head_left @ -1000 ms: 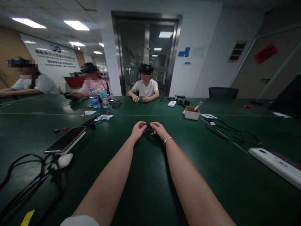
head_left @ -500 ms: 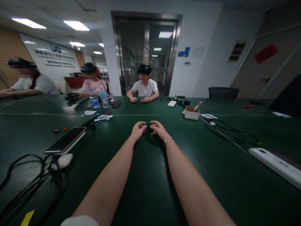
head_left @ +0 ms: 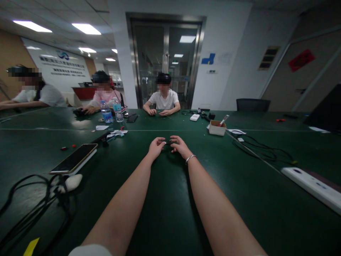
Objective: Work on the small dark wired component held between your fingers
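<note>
- A small dark piece sits between the fingertips of the two hands, over the middle of the table; it is too small to tell what it is.
- The left hand has its thumb and fingers drawn in on the piece's left end, pinching it.
- The right hand is at the piece's other end, index finger and thumb a little parted; I cannot tell whether it touches the piece. A bracelet rings that wrist.
- Beyond the hands, to the right, a small open box has a stick leaning out of it.
- To the left, paper scraps lie near two bottles, which stand upright side by side.
- Nearer on the left, a phone rests on something white, with black cables in front of it.
- On the far right lies a white power strip.
- Across the table sits a person in a white shirt, before a glass door; two more people sit at left.
</note>
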Demonstrator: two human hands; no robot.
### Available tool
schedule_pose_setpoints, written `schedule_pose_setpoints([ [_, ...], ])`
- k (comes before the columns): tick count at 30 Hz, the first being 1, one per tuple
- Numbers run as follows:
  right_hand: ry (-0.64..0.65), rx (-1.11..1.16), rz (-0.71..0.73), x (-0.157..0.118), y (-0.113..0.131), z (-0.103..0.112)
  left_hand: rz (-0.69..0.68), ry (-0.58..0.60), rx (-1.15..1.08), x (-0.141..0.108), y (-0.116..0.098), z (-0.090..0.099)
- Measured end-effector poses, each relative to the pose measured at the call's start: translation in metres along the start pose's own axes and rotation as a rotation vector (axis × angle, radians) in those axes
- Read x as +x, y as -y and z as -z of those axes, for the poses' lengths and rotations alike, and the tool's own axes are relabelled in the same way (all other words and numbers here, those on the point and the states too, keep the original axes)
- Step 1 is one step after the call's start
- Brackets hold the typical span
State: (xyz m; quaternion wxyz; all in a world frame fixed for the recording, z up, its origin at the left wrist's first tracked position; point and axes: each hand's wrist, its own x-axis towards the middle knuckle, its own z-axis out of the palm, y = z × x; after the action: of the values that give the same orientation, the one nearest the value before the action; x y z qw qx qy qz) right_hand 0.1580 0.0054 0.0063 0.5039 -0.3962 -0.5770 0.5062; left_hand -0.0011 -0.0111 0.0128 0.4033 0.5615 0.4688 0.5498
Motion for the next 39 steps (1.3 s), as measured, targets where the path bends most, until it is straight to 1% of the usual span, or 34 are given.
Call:
schedule_pose_setpoints([
  [4, -0.002, -0.017, -0.03, 0.0009, -0.0008, 0.0001, 0.004, 0.001, 0.016, -0.0018, -0.0031, 0.0005],
  [7, 0.023, -0.02, -0.001, 0.0011, -0.0016, 0.0005, 0.005, 0.0, 0.01, -0.0026, -0.0046, 0.0005],
  [11, -0.003, -0.01, 0.0, 0.0009, -0.0022, 0.0007, -0.003, 0.001, -0.002, -0.0017, -0.0036, -0.0001],
  [15, 0.036, -0.005, 0.02, 0.0001, -0.0013, 0.0008, -0.004, -0.016, -0.02, 0.0009, 0.0001, -0.0013],
  [17, 0.016, 0.01, 0.027, -0.0002, -0.0006, 0.0007, -0.01, -0.013, -0.016, 0.0017, 0.0014, -0.0015],
  [21, -0.002, -0.016, -0.03, 0.0001, -0.0001, 0.0004, -0.01, -0.013, -0.009, 0.0016, 0.0012, -0.0013],
  [24, 0.013, -0.015, -0.01, 0.0008, -0.0011, 0.0009, 0.0, -0.018, -0.019, 0.0007, -0.0005, -0.0011],
  [26, -0.014, 0.003, 0.004, 0.0012, -0.0019, 0.001, 0.004, -0.018, -0.023, -0.0001, -0.0017, -0.0011],
  [28, -0.029, 0.007, -0.015, 0.0013, -0.0021, 0.0009, 0.009, -0.019, -0.016, -0.0008, -0.0028, -0.0011],
  [30, -0.013, -0.003, -0.021, 0.0007, -0.0016, 0.0007, 0.013, -0.017, -0.002, -0.0015, -0.0038, -0.0011],
  [33, 0.019, -0.021, 0.008, -0.0008, 0.0001, 0.0006, 0.014, -0.013, 0.015, -0.0021, -0.0049, -0.001],
  [37, -0.021, -0.012, -0.009, -0.0017, 0.0009, 0.0004, 0.011, -0.013, 0.002, -0.0013, -0.0044, -0.0006],
  [39, -0.006, -0.015, -0.017, -0.0013, 0.0004, 0.0003, 0.009, -0.023, -0.018, -0.0002, -0.0031, -0.0004],
])
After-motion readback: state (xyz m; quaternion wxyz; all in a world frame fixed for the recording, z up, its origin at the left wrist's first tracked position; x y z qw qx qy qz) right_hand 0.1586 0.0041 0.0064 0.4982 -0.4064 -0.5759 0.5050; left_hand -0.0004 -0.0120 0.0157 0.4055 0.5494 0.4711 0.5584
